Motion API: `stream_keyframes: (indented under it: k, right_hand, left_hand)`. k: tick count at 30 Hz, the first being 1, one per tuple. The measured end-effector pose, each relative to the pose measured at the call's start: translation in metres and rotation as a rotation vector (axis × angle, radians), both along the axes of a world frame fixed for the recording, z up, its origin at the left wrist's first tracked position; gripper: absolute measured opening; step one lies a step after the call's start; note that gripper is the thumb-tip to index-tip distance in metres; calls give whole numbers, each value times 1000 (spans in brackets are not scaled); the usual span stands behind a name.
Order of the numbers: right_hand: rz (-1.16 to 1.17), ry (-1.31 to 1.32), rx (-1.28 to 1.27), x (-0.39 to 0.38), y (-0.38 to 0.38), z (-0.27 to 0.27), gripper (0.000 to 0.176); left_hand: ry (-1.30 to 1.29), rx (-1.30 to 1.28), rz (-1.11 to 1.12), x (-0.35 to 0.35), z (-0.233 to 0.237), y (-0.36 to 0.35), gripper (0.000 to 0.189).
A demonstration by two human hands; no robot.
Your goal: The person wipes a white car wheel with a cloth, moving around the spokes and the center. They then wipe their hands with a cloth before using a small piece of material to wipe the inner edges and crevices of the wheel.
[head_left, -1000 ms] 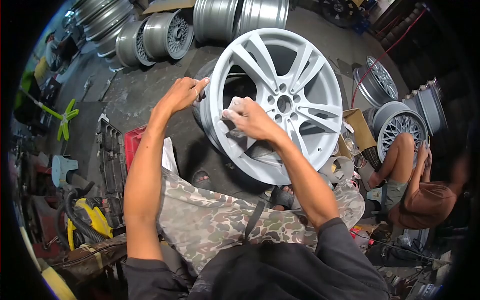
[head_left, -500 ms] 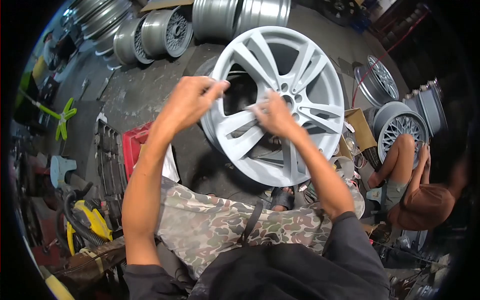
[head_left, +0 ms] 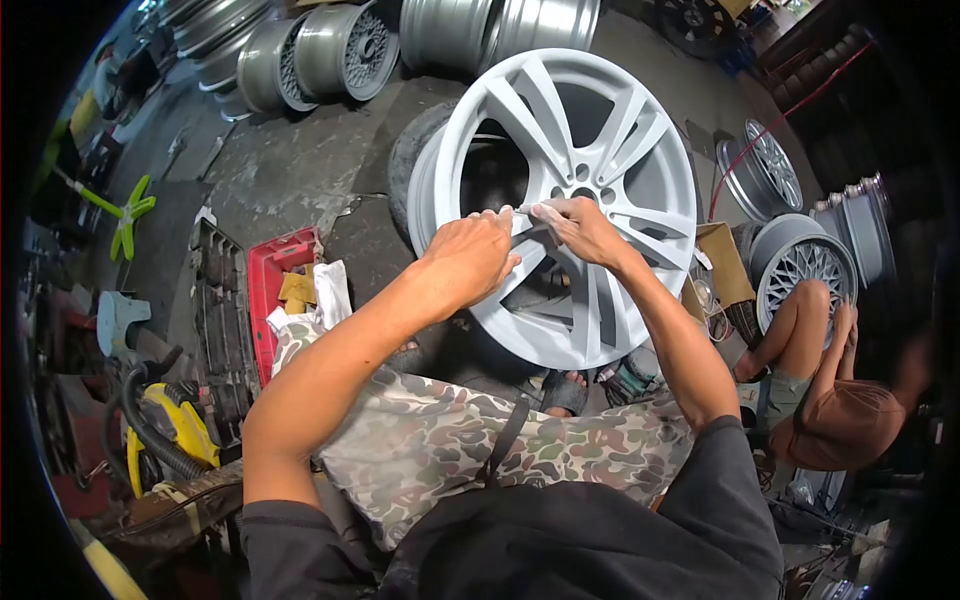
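A large light-grey alloy wheel stands tilted in front of me, its spoked face toward me. My left hand lies over the outer part of a left-hand spoke, fingers curled and closed. Close beside it, nearer the hub, my right hand pinches with its fingertips at the same spoke. A small greyish edge shows between the two sets of fingertips, too small to name. Pale dust coats the fingertips. Behind the wheel's left side, a dark tyre is partly hidden.
Several silver wheels stand at the back left. A red tray with cloths and a black grille lie left. A person sits at right beside a mesh wheel. An open cardboard box sits right of the wheel.
My left hand has come down and right onto the spoke, from above the wheel's left edge. My right hand has shifted slightly right and lower, and the fingertips now meet.
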State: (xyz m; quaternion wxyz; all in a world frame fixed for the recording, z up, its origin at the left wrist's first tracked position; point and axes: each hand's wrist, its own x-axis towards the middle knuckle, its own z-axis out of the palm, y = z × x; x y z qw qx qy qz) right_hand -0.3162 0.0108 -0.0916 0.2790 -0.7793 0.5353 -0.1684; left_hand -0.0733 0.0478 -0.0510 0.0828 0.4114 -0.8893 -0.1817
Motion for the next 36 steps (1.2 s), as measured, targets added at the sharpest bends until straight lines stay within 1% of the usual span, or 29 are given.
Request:
stream_keyframes:
  k: [1, 2, 3, 5, 6, 7, 9, 10, 11, 12, 13, 14, 15, 17, 18, 19, 21, 22, 23, 24, 25, 27, 28, 30, 31, 33, 35, 36]
  right_hand:
    - [-53, -90, 72, -1, 5, 2, 36]
    - [26, -145, -220, -12, 6, -19, 30]
    - [21, -143, -218, -18, 12, -23, 30]
    - [-208, 36, -408, -28, 21, -30, 26]
    - [-225, 42, -460, -26, 21, -32, 26]
    - [-231, 40, -464, -24, 20, -34, 26]
    - [-140, -127, -384, -1, 21, -38, 25]
    - [-81, -180, -438, 18, 28, -31, 23]
    - [-21, -235, -498, 39, 37, -23, 20]
    - [-20, -213, -524, 54, 47, -18, 15]
    - [-24, -232, -550, 59, 56, -10, 15]
    - [-98, -201, -613, 52, 54, -21, 16]
    - [-167, -168, -675, 41, 50, -38, 18]
    - [-412, -100, -678, 24, 43, -61, 18]
    - [-459, -45, -710, 27, 42, -66, 21]
    - [-457, -44, -715, 42, 46, -58, 21]
    - [-337, -161, -748, 86, 70, -44, 22]
    - [-229, -162, -775, 107, 84, -38, 22]
    - [-121, -165, -800, 121, 94, -36, 23]
    - [-116, -140, -859, 121, 98, -39, 24]
    - [-112, -143, -857, 108, 94, -48, 24]
    - [-444, -33, -722, 66, 74, -72, 25]
    - [-435, -27, -714, 53, 67, -79, 25]
    - [-590, 19, -693, 32, 52, -82, 25]
    - [-613, -51, -640, 48, 57, -74, 26]
    - [-423, -140, -777, 91, 76, -58, 26]
    - [-288, -76, -833, 121, 95, -49, 26]
    - [-351, -7, -777, 112, 94, -58, 25]
  left_hand:
    - [0, 1, -5, -2, -5, -1, 60]
    - [-20, -42, -14, -3, -11, -1, 59]
    - [-39, -85, -24, -5, -13, -1, 58]
    - [-12, -80, -29, -4, -12, -2, 56]
    - [12, -75, -31, -4, -7, -3, 54]
    - [9, -79, -38, -4, 0, -6, 54]
    - [-2, 63, 9, -1, 17, -11, 51]
    - [13, 72, 27, 2, 24, -13, 43]
    - [4, 71, 16, 5, 28, -16, 43]
    - [3, 61, 10, 10, 32, -20, 41]
    - [6, 51, 8, 16, 35, -24, 38]
    - [116, -98, -13, 26, 23, -29, 33]
    - [119, -99, -8, 29, 33, -32, 33]
    - [180, 174, 128, 32, 58, -31, 31]
    - [267, 71, 151, 37, 50, -34, 30]
    - [270, 67, 151, 40, 52, -38, 30]
    - [284, 19, 230, 45, 54, -47, 30]
    - [295, -48, 246, 48, 51, -51, 31]
    - [289, -49, 248, 53, 50, -56, 31]
    - [329, -59, 283, 58, 49, -60, 31]
    - [372, -70, 321, 62, 48, -63, 30]
    - [377, -38, 393, 74, 49, -63, 31]
    - [379, -32, 425, 79, 48, -64, 32]
    - [365, -46, 436, 85, 46, -70, 34]
    - [373, -54, 438, 83, 48, -72, 34]
    - [350, -25, 441, 80, 49, -71, 34]
    - [344, -31, 424, 81, 43, -74, 34]
    - [347, -40, 414, 82, 41, -77, 34]
